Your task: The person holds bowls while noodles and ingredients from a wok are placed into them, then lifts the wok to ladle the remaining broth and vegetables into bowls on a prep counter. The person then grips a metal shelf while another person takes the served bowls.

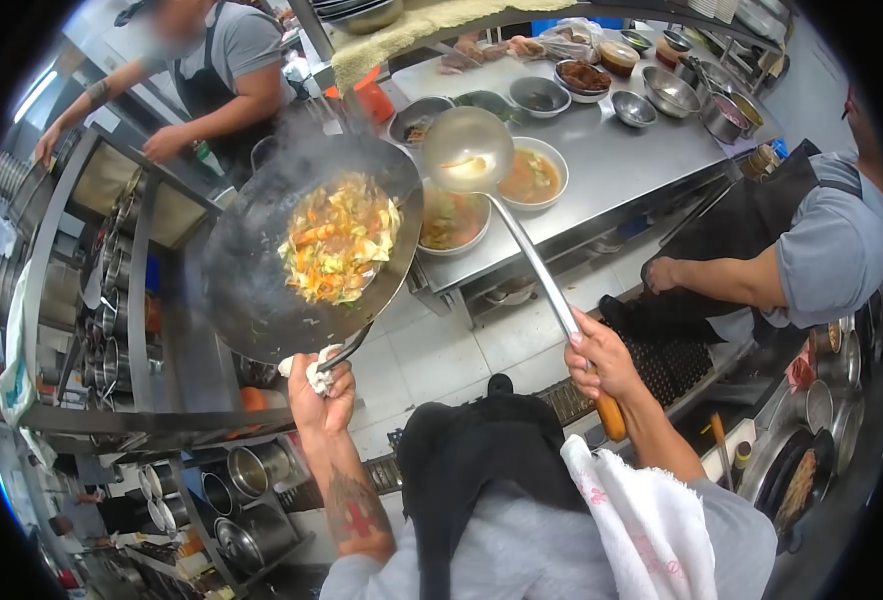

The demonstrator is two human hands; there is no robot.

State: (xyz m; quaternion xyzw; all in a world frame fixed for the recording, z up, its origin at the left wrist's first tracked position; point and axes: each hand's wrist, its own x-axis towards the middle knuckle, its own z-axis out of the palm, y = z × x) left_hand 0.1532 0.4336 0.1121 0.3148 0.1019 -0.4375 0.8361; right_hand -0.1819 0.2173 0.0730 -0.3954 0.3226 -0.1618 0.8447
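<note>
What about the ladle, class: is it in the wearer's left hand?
No, the right hand holds the ladle and the left hand the wok.

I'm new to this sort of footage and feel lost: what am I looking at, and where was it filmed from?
There is no machine here, just a person's bare hands. The single round, curved picture comes from a camera worn on that person's head, looking forward and down. The left hand grips the wok by its handle, with a white cloth in the grasp; chopped, cooked-looking food lies inside, steaming. The right hand holds a long ladle. Beyond, a steel table carries many bowls. Other people work at the upper left and right.
</note>
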